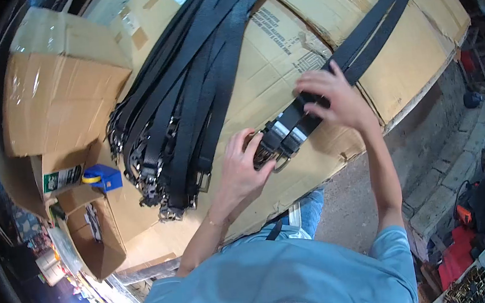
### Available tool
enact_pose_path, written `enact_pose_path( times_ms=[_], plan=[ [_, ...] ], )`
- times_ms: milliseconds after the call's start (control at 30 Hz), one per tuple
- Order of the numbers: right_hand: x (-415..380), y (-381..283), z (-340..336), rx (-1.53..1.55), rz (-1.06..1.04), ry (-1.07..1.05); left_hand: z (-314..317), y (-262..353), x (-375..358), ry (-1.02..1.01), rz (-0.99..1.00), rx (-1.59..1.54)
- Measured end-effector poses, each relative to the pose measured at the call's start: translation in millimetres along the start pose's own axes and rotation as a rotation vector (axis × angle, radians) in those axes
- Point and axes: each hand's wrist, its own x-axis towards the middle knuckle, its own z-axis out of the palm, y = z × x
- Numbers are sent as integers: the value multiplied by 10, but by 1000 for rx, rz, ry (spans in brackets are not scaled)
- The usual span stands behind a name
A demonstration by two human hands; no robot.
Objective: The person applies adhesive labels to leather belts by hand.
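Belts (345, 51) of black webbing are laid slantwise across the desk (422, 64), which is covered in cardboard, their buckle ends (280, 137) set side by side nearest the body and their looped far ends reaching toward the far right edge. The buckle ends are held between the thumb and bent fingers of the left hand (249, 158), its forearm angled up from the near edge. The right hand (331, 99) is placed palm down over the straps, its fingers parted and loosely bent; whether weight is pressed through it cannot be told. The right forearm is brought in steeply across the desk's right edge, above the floor (365, 197). Bare cardboard is left in a strip between these belts and a thick pile of belts (193, 80) to the left, and again on the right, as far as the edge. Beyond the pile, the left side is taken up by a taped carton (60, 102), a blue tape dispenser (107, 177) and a small open box (111, 224).
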Motion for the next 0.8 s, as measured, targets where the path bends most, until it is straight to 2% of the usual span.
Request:
enact_pose_path(
  times_ms=[100,233,333,400,467,533,600,633,667,733,767,800],
  plan=[
    [-19,-243,128,-110,-16,-185,31,49,-37,77,26,8],
    [15,-177,92,-187,-43,-159,77,105,-26,142,48,-7],
    [39,-121,103,-181,-100,-40,104,96,41,181,-6,-61],
    [36,-87,121,-181,-105,-67,122,64,60,116,20,27],
    [36,-75,92,-180,-114,-92,111,53,50,147,32,27],
    [5,-117,26,-144,-34,-169,137,108,-29,190,29,24],
    [-49,40,147,-238,-44,-133,43,146,1,-20,-13,46],
    [-4,34,124,-197,-12,-181,97,92,-23,53,3,-24],
    [-17,10,172,-191,-8,-132,-12,131,-53,63,48,-74],
    [-102,-299,159,-170,-9,75,49,46,-87,139,59,-153],
    [-183,-537,95,6,-29,75,1,47,-115,102,5,-153],
    [-249,-923,-92,125,-208,-15,55,-8,-126,130,39,-156]
  ],
)
